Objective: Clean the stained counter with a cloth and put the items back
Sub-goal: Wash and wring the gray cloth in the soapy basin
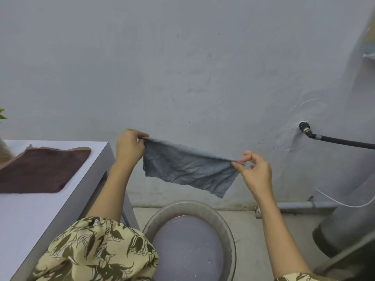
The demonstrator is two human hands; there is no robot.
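A grey cloth hangs stretched in the air in front of the wall, above a basin. My left hand pinches its upper left corner. My right hand pinches its upper right corner between thumb and forefinger. The white counter lies at the left, with a brown cloth spread flat on its far part.
A round metal basin holding cloudy water stands on the floor beneath the cloth. A black hose runs from a wall fitting at the right. A large grey cylinder stands at the right. A green leaf shows at the far left.
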